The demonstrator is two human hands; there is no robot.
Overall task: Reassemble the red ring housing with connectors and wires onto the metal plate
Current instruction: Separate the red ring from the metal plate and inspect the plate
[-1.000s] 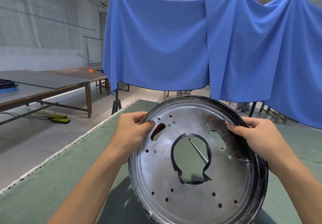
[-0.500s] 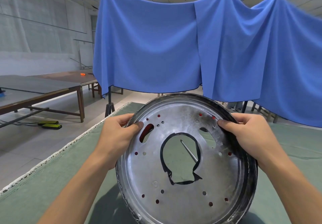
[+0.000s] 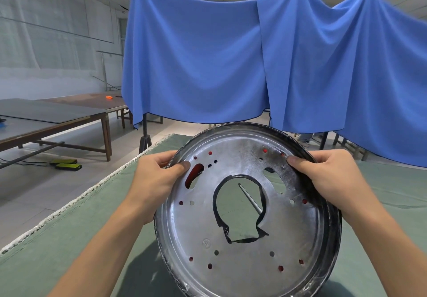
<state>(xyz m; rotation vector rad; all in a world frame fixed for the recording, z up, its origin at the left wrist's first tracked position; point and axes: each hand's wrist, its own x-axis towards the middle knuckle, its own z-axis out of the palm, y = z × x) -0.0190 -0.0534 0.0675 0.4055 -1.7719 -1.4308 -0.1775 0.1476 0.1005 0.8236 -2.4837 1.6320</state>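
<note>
Metal plate [image 3: 242, 239] held up on edge over the near part of the green-covered table [image 3: 97, 222], lower rim close to or resting on the cloth; cannot tell which. Left hand [image 3: 157, 176] closed on the upper-left rim, thumb on the face beside the slot. Right hand [image 3: 328, 176] closed on the upper-right rim. Red ring housing [image 3: 195, 173] behind the plate, showing red through slot and small holes. A thin rod [image 3: 250, 198] visible through the centre cutout.

Versus earlier frames: grips unchanged, plate pose about the same; the view has shifted slightly. Judgement: inspecting hole alignment, fastening not begun. Blue drape [image 3: 208, 65] hangs beyond the far edge.
</note>
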